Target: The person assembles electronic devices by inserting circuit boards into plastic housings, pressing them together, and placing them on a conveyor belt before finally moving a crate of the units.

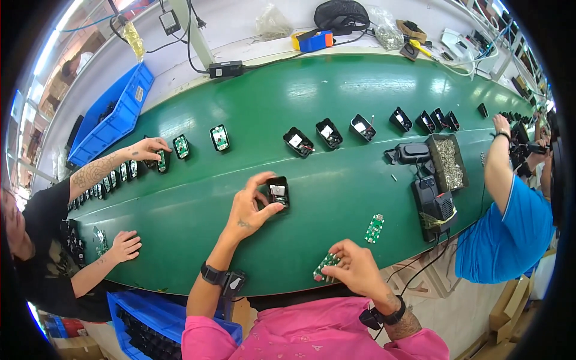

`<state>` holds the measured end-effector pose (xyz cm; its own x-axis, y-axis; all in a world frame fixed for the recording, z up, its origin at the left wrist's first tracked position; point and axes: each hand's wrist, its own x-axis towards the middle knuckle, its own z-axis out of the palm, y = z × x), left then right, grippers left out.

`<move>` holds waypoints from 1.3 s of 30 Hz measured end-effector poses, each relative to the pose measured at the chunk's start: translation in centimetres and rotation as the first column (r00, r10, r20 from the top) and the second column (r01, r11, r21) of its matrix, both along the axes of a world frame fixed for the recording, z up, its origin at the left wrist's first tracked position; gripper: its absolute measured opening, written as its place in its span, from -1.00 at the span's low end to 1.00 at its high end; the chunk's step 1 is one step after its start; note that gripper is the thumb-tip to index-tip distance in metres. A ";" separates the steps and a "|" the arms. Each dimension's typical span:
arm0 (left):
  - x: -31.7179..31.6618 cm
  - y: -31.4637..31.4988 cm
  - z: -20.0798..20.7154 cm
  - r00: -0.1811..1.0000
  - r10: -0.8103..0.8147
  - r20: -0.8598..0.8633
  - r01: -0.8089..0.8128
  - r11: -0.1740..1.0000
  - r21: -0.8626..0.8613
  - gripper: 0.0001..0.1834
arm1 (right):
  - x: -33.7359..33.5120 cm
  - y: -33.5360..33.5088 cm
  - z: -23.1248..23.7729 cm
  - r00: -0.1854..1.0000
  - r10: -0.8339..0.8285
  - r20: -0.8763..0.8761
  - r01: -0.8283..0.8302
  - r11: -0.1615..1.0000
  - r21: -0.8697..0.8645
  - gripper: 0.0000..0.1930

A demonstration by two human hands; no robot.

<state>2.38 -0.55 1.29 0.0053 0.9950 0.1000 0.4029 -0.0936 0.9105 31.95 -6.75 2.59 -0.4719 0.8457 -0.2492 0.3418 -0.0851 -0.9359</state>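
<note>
Circuit board [324, 266] grasped by right grip [358, 271]; left grip [247, 207] holding casing [277, 181]; crate label [139, 93] illegible.

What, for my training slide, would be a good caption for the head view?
Over a green table, the left hand holds a black case, the right hand a circuit board.

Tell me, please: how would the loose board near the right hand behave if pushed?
The board looks small and flat, so probably light and stiff. It would likely slide on the glossy table, not roll.
</note>
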 end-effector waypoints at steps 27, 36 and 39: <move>1.5 -0.3 -0.4 0.927 0.033 -0.374 0.032 0.985 0.167 -0.08 | -10.4 9.8 0.2 0.836 -0.308 -0.455 0.193 0.940 -0.282 -0.74; 2.0 -0.8 0.4 0.998 0.044 0.046 -0.042 0.998 -0.040 -0.17 | -10.7 9.3 -0.6 0.907 -0.273 -0.321 0.259 0.962 -0.085 -0.78; 2.6 -1.1 0.1 0.906 0.028 0.423 -0.026 1.000 -0.009 -0.29 | -10.6 9.3 -1.4 0.939 -0.234 -0.251 0.267 0.958 0.108 -0.78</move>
<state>4.95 -1.65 1.39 -0.0634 0.9945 0.0835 -0.0176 -0.0848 0.9962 21.38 2.60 1.17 -0.2709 0.9621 -0.0304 0.0972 -0.0041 -0.9953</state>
